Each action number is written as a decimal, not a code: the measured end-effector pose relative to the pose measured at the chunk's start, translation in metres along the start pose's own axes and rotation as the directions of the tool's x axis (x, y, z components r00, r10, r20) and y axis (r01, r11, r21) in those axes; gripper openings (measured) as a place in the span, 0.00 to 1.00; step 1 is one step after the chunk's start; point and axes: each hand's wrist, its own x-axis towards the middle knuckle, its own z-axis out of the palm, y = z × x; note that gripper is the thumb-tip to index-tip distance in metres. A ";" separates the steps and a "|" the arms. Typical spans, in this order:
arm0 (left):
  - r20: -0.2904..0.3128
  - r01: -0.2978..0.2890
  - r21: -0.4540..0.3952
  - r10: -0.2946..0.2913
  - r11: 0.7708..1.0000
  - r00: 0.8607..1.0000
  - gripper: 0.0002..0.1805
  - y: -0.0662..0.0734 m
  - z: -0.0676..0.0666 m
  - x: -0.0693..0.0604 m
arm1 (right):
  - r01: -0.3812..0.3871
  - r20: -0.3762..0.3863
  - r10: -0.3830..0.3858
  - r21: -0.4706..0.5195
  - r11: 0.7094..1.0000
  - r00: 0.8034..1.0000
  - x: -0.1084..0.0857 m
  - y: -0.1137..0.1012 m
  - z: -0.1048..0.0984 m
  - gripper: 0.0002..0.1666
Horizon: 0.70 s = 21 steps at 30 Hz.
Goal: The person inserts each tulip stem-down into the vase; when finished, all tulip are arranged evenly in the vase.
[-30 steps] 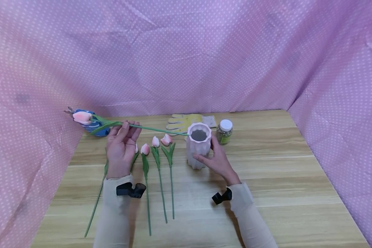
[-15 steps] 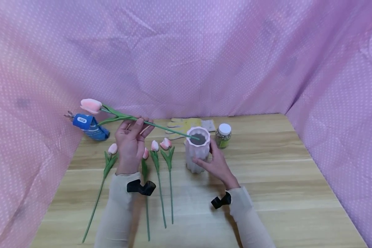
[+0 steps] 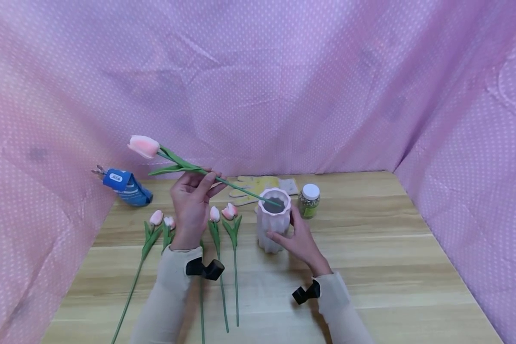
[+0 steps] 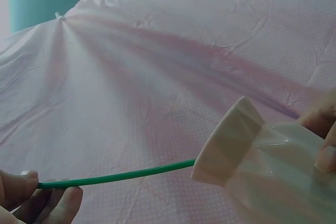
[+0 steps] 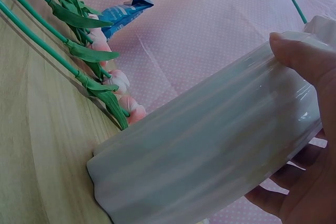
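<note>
My left hand [image 3: 193,205] pinches the green stem of a pink-and-white artificial tulip [image 3: 144,146] between thumb and fingers. The flower head points up and to the left, and the lower tip of the stem [image 4: 131,173] lies inside the mouth of a fluted white vase [image 3: 272,229]. Around the vase's right side curl the thumb and fingers of my right hand [image 3: 303,241]. In the right wrist view the vase [image 5: 199,145] stands on the wooden table. Dark material shows inside its mouth; what it is I cannot tell.
Several more tulips [image 3: 230,211] lie in a row on the wooden table [image 3: 370,267], partly behind my left arm. A jar with a white lid [image 3: 310,193] stands behind my right hand. Farther back are a yellow-and-white glove [image 3: 262,182] and a blue packet [image 3: 131,188]. Pink dotted cloth [image 3: 258,86] surrounds the table.
My left hand has moved right with the tulip. The stem tip has passed from the vase's rim to inside its mouth, and the flower head sits higher. My right hand keeps its grip.
</note>
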 end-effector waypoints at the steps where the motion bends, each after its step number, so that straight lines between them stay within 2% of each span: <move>1: 0.006 -0.002 0.015 0.002 1.000 1.000 0.09 0.000 0.002 0.000 | 0.000 0.000 0.000 0.000 1.000 1.000 0.000 0.000 0.000 0.55; 6: 0.023 -0.023 0.101 0.021 0.995 1.000 0.08 -0.006 0.014 0.002 | 0.010 -0.001 -0.010 -0.007 1.000 1.000 -0.001 0.000 0.000 0.54; 11: 0.042 -0.014 0.185 0.006 0.983 0.999 0.09 -0.014 0.026 0.003 | 0.014 -0.005 -0.014 -0.002 1.000 1.000 -0.001 0.000 0.000 0.55; 15: 0.074 -0.003 0.209 -0.013 0.978 0.997 0.15 -0.019 0.036 0.006 | 0.003 -0.007 -0.003 0.002 1.000 1.000 -0.001 0.001 0.000 0.55; 21: 0.104 0.019 0.231 -0.045 0.973 0.994 0.11 -0.032 0.046 0.010 | 0.005 -0.005 -0.005 0.010 1.000 1.000 -0.001 0.002 0.000 0.55</move>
